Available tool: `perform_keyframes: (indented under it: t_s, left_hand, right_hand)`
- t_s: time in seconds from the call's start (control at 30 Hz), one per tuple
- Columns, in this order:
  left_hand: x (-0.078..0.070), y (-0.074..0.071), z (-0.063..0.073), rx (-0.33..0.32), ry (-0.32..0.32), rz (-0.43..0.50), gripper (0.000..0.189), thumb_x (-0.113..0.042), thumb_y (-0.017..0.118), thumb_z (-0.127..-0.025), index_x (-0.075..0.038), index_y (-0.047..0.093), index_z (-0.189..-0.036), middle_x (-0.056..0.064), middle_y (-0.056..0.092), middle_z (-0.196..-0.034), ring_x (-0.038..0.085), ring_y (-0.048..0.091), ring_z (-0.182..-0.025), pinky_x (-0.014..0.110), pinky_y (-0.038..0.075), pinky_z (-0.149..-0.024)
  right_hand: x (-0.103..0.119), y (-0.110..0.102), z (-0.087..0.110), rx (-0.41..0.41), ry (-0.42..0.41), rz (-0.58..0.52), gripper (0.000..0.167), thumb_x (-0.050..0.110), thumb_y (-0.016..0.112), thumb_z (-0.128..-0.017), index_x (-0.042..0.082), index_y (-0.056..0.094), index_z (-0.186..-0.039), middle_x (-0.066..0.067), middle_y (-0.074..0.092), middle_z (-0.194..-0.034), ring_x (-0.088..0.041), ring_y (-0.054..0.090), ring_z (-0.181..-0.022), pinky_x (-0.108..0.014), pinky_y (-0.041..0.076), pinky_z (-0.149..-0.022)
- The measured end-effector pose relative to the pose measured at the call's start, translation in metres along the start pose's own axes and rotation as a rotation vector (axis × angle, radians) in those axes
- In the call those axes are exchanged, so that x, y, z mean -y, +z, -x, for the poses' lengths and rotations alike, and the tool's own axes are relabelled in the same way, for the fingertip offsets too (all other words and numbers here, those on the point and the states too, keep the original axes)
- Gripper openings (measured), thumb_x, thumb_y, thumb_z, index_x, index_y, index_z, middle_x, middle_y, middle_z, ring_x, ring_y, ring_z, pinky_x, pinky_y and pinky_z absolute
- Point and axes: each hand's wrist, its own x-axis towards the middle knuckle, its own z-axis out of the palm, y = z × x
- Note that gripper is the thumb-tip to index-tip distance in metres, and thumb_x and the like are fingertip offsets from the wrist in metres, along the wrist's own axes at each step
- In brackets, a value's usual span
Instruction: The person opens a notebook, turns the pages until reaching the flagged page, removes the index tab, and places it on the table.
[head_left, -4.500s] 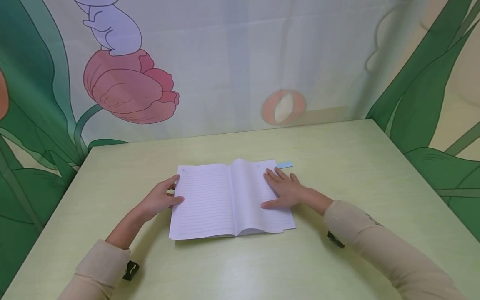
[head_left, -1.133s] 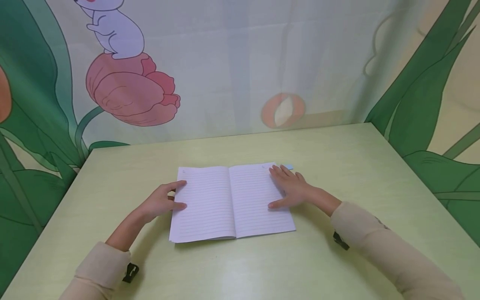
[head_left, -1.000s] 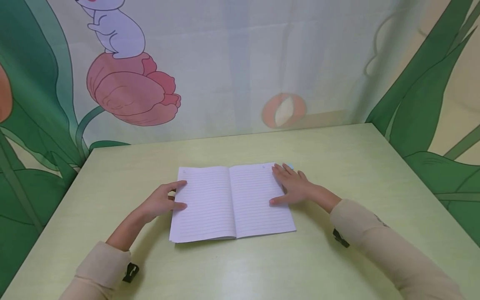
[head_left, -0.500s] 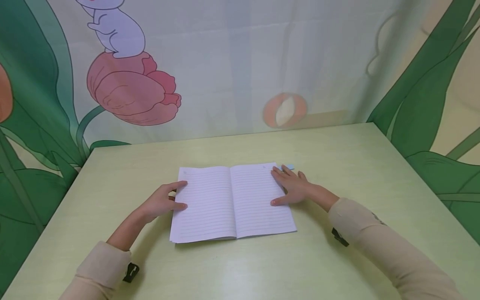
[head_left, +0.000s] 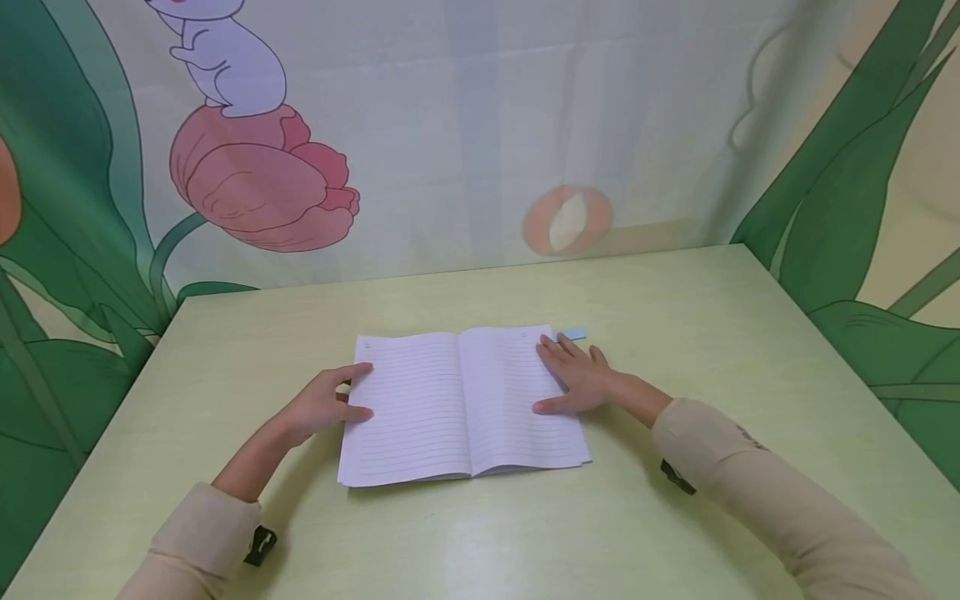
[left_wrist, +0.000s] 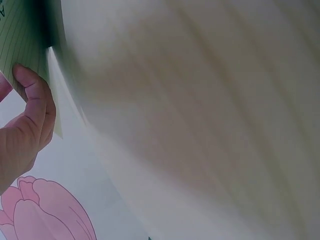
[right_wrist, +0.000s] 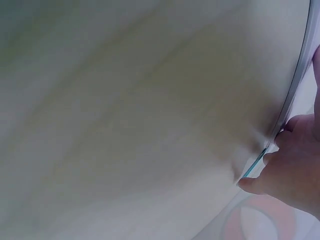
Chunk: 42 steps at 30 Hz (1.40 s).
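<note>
An open lined notebook lies on the table with its pages blank but for the ruling. My left hand grips its left edge, thumb and forefinger on the page and other fingers underneath. In the left wrist view those fingers curl against the green lined underside of the notebook. My right hand rests spread on the right page, near its outer edge, and that page bows up slightly by the spine. A pale blue strip sticks out beyond the top right corner, just past the right fingertips.
The light wooden table extends around the notebook. A printed curtain with a flower and an animal figure hangs behind it. Dark clips sit at both cuffs.
Over the last half second my right hand has slid slightly left, and the right page, flat before, now bulges near the spine. More of the blue strip shows. My left hand stays put.
</note>
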Motion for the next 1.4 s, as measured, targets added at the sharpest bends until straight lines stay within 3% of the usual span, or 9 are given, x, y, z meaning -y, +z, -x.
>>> perform_keyframes:
  t_s: [0.6,1.1,1.4]
  left_hand:
    - [-0.008,0.001,0.003,-0.005,-0.007,0.005,0.070,0.003,0.064,-0.081,0.008,0.025,-0.139,0.028,0.020,-0.143,0.047,0.036,-0.119,0.044,0.043,-0.087]
    - [-0.007,0.000,0.005,-0.009,-0.003,0.001,0.066,-0.005,0.061,-0.085,0.007,0.025,-0.139,0.027,0.021,-0.143,0.044,0.041,-0.116,0.041,0.045,-0.085]
    - [0.000,-0.001,0.002,-0.024,-0.024,0.023,0.059,-0.023,0.052,-0.093,0.004,0.028,-0.140,0.020,0.021,-0.146,0.032,0.023,-0.130,0.046,0.041,-0.090]
  right_hand:
    - [0.025,0.001,-0.003,0.022,-0.020,0.002,0.090,0.065,0.039,-0.085,0.008,0.007,-0.147,-0.013,-0.002,-0.151,-0.031,-0.008,-0.136,-0.063,-0.001,-0.099]
    - [0.047,0.003,-0.012,0.029,-0.045,-0.131,0.086,0.063,0.038,-0.087,0.011,0.006,-0.147,-0.012,0.002,-0.151,-0.030,-0.005,-0.137,-0.061,-0.002,-0.101]
    - [0.059,0.005,-0.021,-0.014,-0.069,-0.180,0.083,0.061,0.035,-0.088,0.011,0.004,-0.147,-0.010,0.003,-0.151,-0.029,-0.001,-0.137,-0.060,0.004,-0.101]
